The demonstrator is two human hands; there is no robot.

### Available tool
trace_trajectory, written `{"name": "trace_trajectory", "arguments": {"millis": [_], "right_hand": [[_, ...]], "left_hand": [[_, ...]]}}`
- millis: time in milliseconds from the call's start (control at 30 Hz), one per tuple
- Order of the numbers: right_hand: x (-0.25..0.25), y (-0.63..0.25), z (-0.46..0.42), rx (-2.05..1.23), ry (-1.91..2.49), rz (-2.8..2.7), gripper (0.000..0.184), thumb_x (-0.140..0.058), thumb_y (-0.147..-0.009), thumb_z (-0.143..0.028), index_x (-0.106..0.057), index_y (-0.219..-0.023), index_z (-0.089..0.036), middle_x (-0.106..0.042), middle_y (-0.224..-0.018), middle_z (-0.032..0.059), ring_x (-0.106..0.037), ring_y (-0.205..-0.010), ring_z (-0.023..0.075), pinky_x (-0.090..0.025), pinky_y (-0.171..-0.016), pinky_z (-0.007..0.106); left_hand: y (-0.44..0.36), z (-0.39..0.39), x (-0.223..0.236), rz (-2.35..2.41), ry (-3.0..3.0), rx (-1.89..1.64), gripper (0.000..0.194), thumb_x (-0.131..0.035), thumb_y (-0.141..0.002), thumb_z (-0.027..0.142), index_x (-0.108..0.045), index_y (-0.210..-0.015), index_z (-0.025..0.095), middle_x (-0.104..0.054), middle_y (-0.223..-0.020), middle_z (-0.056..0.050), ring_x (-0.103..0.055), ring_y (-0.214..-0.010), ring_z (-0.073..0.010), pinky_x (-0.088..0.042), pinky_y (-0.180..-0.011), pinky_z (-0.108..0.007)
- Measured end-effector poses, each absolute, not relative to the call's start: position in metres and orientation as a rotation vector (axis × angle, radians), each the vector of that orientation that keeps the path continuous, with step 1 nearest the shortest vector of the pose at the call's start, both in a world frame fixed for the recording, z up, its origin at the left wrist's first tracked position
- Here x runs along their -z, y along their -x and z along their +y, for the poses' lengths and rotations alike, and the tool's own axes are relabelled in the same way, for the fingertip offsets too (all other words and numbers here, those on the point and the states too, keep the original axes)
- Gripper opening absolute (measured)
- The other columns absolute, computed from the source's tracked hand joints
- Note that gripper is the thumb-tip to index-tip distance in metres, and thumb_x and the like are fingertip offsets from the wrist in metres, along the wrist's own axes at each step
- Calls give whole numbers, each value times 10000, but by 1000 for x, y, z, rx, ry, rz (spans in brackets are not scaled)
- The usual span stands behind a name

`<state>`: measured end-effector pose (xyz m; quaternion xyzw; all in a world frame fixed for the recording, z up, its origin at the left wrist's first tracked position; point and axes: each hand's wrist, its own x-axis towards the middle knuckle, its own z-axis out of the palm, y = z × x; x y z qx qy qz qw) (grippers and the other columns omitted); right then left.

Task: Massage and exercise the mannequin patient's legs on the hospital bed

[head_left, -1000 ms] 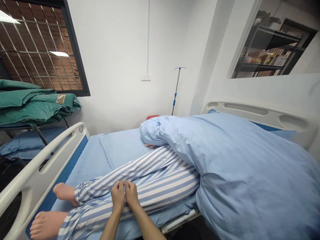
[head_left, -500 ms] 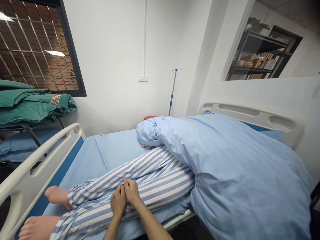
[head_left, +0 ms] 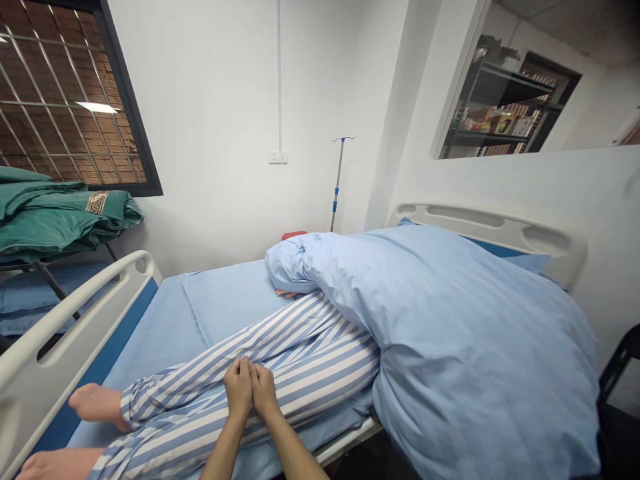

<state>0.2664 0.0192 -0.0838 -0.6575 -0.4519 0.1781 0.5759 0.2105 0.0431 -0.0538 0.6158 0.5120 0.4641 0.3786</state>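
My left hand (head_left: 239,387) and my right hand (head_left: 263,388) are side by side, knuckles touching, in front of the striped trousers (head_left: 325,373) of a lifelike figure lying on the bed. Both hands are closed with fingers curled in. Their palms face away, so anything inside them is hidden. Whether they touch the trousers I cannot tell. Two bare feet stick out at the lower left, the farther foot (head_left: 97,404) pointing at the footboard. A light blue quilt (head_left: 450,307) is bunched over the upper body, and a few fingers (head_left: 286,293) peek out below its fold.
The bed has a pale footboard (head_left: 95,300) on the left and a headboard (head_left: 500,223) at the right. Behind it stands a drip stand (head_left: 339,173) near a red object (head_left: 294,235). Folded green covers (head_left: 65,213) lie at the left; a dark chair (head_left: 620,393) stands at the right.
The view has turned slightly to the right, so the scene sits further left. My hands stay together; the right one now lies level beside the left instead of partly over it.
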Motion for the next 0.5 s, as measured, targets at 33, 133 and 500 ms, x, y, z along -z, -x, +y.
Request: {"name": "trace_trajectory", "arguments": {"millis": [33,133,500], "right_hand": [[84,-269,20,-443,1508,-1021,431,-322,-881,-378,-523,-557,-178,-541,-550,16,-456,-542,125,-298,-524,228],[85,-276,23,-523,1412,-911,406,-359,-852,-403,-466,-530,-180,-475,-508,-12,-400,-515,112,-303,-499,222],[63,-311,4,-294,1618,-1182,466,-292,-893,-395,-468,-521,-177,-454,-485,-19,-381,-500,100,-212,-506,239]], "left_hand": [[-213,42,57,1326,-1583,-1161,346,-349,-810,402,-365,-526,205,-428,-493,28,-418,-531,-120,-337,-538,-231],[-216,38,71,1392,-1740,-1010,294,-360,-820,343,-488,-599,196,-564,-605,-21,-515,-627,-152,-357,-602,-244],[-218,32,74,1514,-2039,-628,305,-318,-858,330,-514,-660,206,-643,-747,-33,-560,-731,-157,-286,-591,-234]]}}
